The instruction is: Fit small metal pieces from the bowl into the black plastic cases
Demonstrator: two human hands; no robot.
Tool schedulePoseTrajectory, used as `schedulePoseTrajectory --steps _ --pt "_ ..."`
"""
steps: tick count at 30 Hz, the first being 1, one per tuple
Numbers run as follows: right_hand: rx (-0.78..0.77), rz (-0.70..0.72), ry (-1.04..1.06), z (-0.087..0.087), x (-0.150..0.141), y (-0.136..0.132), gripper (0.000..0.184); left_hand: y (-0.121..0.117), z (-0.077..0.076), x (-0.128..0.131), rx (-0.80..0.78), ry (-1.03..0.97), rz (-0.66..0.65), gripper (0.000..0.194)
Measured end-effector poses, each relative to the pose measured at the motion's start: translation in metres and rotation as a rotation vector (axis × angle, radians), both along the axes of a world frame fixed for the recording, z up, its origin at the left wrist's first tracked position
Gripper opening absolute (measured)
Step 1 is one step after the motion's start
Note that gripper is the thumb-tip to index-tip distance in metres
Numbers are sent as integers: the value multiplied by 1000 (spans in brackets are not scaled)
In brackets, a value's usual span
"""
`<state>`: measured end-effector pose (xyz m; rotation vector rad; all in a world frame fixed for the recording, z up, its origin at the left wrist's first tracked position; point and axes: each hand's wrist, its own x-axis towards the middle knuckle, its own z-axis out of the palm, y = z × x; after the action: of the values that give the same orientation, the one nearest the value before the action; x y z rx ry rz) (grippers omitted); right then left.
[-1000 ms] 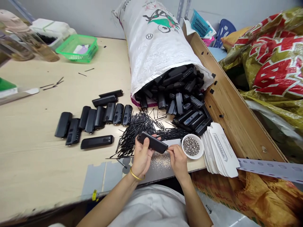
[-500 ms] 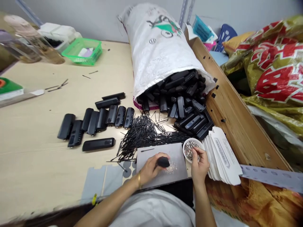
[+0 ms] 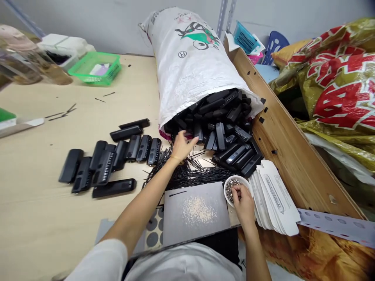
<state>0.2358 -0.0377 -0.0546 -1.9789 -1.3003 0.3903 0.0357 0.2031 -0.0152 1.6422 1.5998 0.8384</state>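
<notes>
My left hand [image 3: 181, 145] stretches forward to the mouth of a white woven sack [image 3: 193, 66]. Its fingers are spread and touch the black plastic cases [image 3: 222, 117] spilling out of the sack; it holds nothing. My right hand [image 3: 242, 199] has its fingertips pinched down into a small white bowl [image 3: 226, 187] of tiny metal pieces; what they hold is hidden. A heap of thin black pins [image 3: 190, 173] lies between my hands. A grey pad [image 3: 175, 218] dusted with pale grit sits at the table's near edge.
A row of black cases [image 3: 117, 156] lies on the table to the left. A stack of white cards [image 3: 274, 191] leans beside the bowl. A wooden board [image 3: 281, 136] borders the right side, with printed bags [image 3: 336, 78] beyond. A green basket [image 3: 95, 68] stands at the back left.
The black case that my left hand held is gone from it, and that hand has moved forward to the sack's mouth. My right hand went to the bowl and stays there.
</notes>
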Motion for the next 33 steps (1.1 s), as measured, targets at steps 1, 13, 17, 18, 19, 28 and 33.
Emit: schedulePoseTrajectory --steps 1,13,17,18,19,28,33 --pt "5 -30 78 4 -2 -2 23 6 -4 22 -125 -96 15 63" --pt "189 108 593 18 -45 8 14 -75 13 -38 -159 -478 36 44" --pt "166 121 556 12 -67 12 13 -118 22 -33 -461 -1084 175 37" --pt "162 113 550 11 -73 12 13 -125 22 -31 -558 -1185 224 31" --pt "163 103 535 11 -78 11 13 -130 22 -29 -650 -1251 271 24" --pt "398 130 149 30 -98 11 11 -143 17 -24 -882 -1413 430 26" --pt "434 128 78 30 -100 13 11 -149 19 -22 -820 -1425 426 23"
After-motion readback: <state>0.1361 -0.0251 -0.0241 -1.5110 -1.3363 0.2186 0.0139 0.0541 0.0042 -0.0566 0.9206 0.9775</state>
